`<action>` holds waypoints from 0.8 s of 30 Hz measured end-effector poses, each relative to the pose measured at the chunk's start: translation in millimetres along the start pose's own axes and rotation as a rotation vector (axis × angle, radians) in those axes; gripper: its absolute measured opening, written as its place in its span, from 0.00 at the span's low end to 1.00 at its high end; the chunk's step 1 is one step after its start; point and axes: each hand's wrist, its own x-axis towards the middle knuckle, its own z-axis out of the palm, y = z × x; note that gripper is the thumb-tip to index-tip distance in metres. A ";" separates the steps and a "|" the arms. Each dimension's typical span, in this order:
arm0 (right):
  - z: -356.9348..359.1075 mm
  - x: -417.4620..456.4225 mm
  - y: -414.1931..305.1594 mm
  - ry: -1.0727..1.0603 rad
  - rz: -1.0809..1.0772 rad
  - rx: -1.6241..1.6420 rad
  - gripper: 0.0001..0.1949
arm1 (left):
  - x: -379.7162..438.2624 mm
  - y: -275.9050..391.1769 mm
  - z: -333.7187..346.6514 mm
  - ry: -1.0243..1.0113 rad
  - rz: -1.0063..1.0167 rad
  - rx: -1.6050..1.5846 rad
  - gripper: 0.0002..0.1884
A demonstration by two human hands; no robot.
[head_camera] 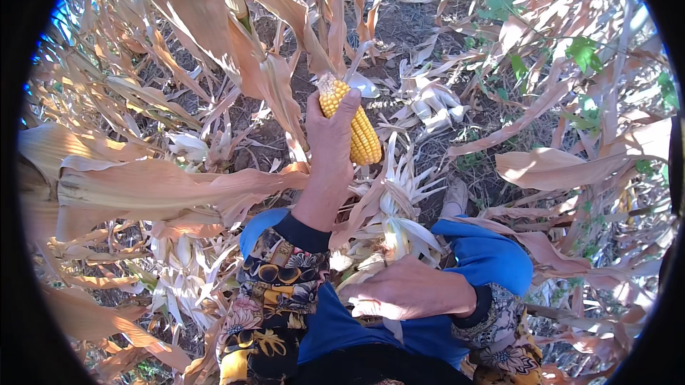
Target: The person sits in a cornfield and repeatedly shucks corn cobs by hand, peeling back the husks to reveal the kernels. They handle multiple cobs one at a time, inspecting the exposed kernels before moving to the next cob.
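Note:
A husked ear of yellow corn (pixel 365 136) is gripped in my left hand (pixel 330 136), which reaches out ahead of me. My thumb lies across its kernels, and its pale end points away and to the left. Close to my lap, my right hand (pixel 415 288) is curled with its back upward, over pale corn husks (pixel 369 267). The fingertips are hidden, so I cannot tell whether it holds anything. Between the two hands, a spread of peeled dry husk (pixel 398 203) stands up, its leaves splayed open.
Dry corn stalks and long leaves (pixel 160 189) crowd the left side, some reaching my left forearm. Peeled husks (pixel 433 98) lie on the soil ahead. Green leafy weeds (pixel 584 54) grow at the right among more dry leaves. My knees in blue trousers (pixel 484 251) flank the husks.

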 end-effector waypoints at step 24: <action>-35.9 8.0 19.9 0.977 0.449 0.258 0.36 | -86.2 22.8 12.5 -0.781 0.283 0.202 0.21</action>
